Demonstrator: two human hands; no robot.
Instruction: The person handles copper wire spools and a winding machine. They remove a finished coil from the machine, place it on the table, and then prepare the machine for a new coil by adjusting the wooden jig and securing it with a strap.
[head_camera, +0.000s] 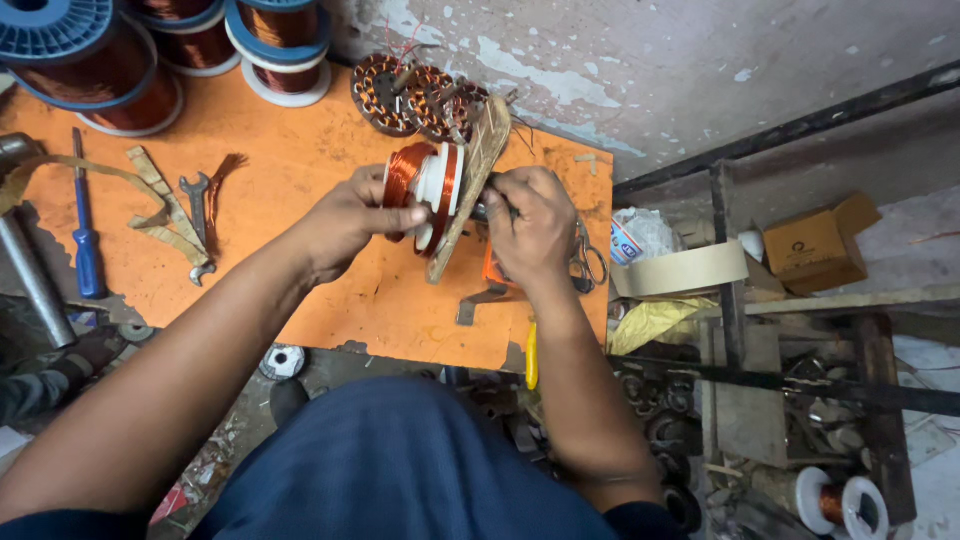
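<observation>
Your dark blue lap fills the bottom of the view, with both forearms reaching up from it to the orange table (300, 160). Your left hand (345, 222) is wrapped around a white former wound with copper wire (425, 185), thumb and fingers pressed on its near side. Your right hand (530, 225) is closed on the spindle end just beside it, knuckles up; what sits inside the fist is hidden. A flat wooden plate (475, 180) stands tilted between the two hands, touching the coil.

Edges: the table's near edge runs just below your wrists, chipped at the middle; its right edge ends just past your right hand, where scissors (590, 255) lie. Open surface lies left of the coil, toward the spanner (198, 225) and blue screwdriver (85, 235).

Behind the coil, two wound stators (410, 98) sit at the wall, close to the plate's top. Blue and white spools of copper wire (160, 50) crowd the far left corner.

Right of the table: a roll of cream tape (685, 270), a crumpled white packet with red and blue print (640, 235), and an open brown cardboard box (815, 250) with a round dark mark on its side. A small wire spool (830, 500) sits low right among scrap.
</observation>
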